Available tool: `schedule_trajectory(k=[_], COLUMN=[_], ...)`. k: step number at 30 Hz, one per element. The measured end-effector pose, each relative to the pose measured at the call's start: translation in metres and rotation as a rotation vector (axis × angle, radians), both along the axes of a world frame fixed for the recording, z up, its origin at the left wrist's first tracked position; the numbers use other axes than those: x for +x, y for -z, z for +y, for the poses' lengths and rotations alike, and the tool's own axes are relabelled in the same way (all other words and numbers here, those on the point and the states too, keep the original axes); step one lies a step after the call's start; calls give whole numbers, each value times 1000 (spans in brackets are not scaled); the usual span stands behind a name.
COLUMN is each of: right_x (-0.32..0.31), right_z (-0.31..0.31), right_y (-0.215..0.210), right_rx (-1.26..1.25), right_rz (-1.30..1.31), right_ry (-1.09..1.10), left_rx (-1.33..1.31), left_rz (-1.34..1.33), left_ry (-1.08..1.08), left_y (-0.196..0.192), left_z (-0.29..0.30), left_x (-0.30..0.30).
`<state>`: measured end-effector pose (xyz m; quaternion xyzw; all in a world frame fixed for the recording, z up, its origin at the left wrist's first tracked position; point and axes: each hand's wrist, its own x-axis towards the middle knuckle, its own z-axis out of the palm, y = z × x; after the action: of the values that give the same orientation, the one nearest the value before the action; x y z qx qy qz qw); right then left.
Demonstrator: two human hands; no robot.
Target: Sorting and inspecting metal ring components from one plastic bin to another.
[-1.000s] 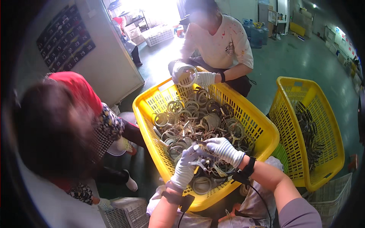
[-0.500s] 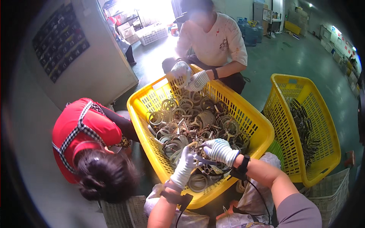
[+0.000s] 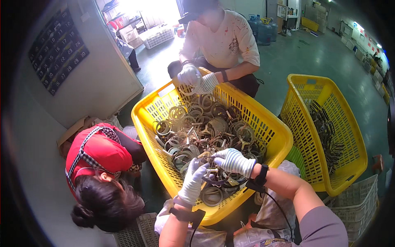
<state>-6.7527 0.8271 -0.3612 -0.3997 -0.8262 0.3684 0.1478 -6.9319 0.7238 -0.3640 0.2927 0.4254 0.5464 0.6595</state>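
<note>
My left hand (image 3: pixel 192 181), in a striped white glove, is closed on a dark grey ring-shaped part (image 3: pixel 217 181) over the near end of a large yellow basket (image 3: pixel 142 136). A short pale pin-like piece (image 3: pixel 212 170) shows beside its fingertips. My right hand (image 3: pixel 235 161), gloved the same way, is pinched at the far side of that part; its fingertips hide what exactly they grip. Below both hands, the basket holds a tangled heap of grey and pale rings (image 3: pixel 218 127) with thin wires and short pale sticks.
Across the basket a person in a white shirt (image 3: pixel 222 41) handles rings with gloved hands. At left a person in red (image 3: pixel 98 150) bends down. A second yellow basket (image 3: pixel 354 140) of dark parts leans at right, above white crates (image 3: pixel 358 206). Water bottles (image 3: pixel 264 32) stand behind.
The view has shifted slightly. My hands stay on the ring-shaped part, and a pale pin-like piece now shows between them. The person in red has bent lower.
</note>
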Motion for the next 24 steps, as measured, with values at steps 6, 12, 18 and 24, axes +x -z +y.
schedule_trajectory(k=[6,12,18,24], right_x=[-6,-15,-15,-8], right_z=[-3,-1,-7,-5], right_y=[-11,19,22,17], right_rx=[-1139,-1477,-1401,-1527], right_rz=[546,863,922,721], right_ry=[73,24,-47,45], left_rx=[45,55,108,99], left_rz=[-288,-510,-508,-177], left_ry=[-63,-35,-96,-107], left_y=[-7,-19,-12,-1], left_z=[-12,-7,-12,-12], left_x=[-8,1,0,-13])
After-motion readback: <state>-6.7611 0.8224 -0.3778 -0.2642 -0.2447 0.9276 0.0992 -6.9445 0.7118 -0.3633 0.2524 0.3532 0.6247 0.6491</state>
